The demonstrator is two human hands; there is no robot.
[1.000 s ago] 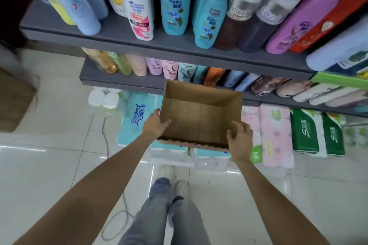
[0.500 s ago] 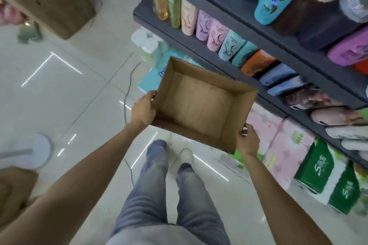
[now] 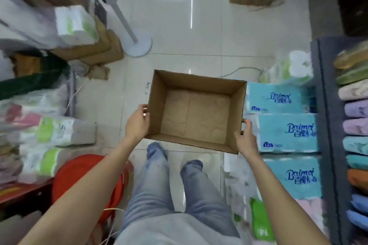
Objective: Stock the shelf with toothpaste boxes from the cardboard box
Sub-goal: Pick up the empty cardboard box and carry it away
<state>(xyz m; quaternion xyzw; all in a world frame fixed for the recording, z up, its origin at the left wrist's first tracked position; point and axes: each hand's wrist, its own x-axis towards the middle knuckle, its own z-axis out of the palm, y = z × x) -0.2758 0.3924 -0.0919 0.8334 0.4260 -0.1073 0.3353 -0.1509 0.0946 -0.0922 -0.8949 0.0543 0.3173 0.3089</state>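
Head-worn view, steeply down, near hands (image 3: pixel 137 123)

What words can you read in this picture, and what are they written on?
"Baimei": top blue tissue pack, right of the cardboard box.
"Baimei": middle blue tissue pack.
"Baimei": bottom blue tissue pack.
"12": small badges on the top two packs; the words beside them are too blurred.
Characters under each "Baimei": too blurred.
Green-and-white packs and shelf bottles: print unreadable.
Cardboard box: no writing visible.

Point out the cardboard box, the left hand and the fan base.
cardboard box (image 3: pixel 196 115): head view, bare inner floor.
left hand (image 3: pixel 137 124): head view, back of hand.
fan base (image 3: pixel 137 44): head view, white round foot.
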